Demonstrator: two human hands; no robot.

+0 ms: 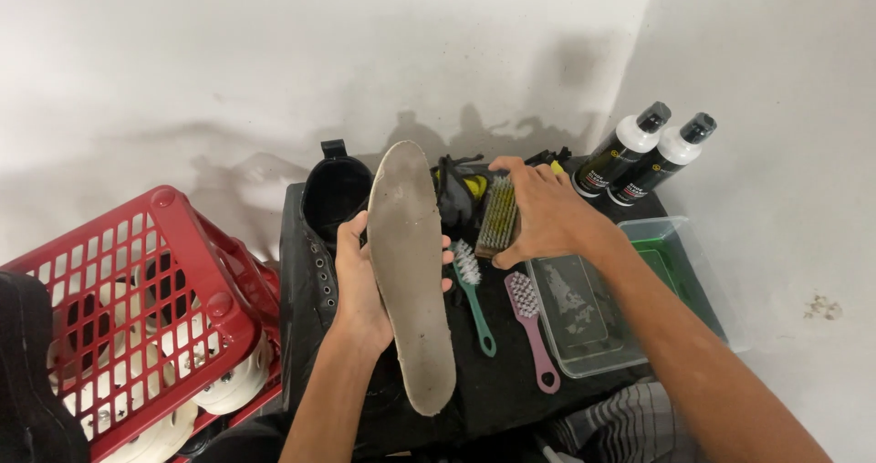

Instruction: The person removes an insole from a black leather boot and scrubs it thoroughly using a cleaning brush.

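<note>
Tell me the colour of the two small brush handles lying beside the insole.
In the head view, one small brush has a green handle, the other a pink one.

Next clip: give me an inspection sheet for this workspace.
Surface: black cloth-covered table.
Job's things: worn grey shoe insole, upright; wooden bristle brush.
Clutter: green-handled brush, pink-handled brush, clear plastic tub of water, two black bottles with white shoulders, black boot.
Grippers: left hand grips the insole; right hand grips the bristle brush.
Cables: nothing seen.
Surroundings: red plastic crate holding white shoes, white wall.
</note>
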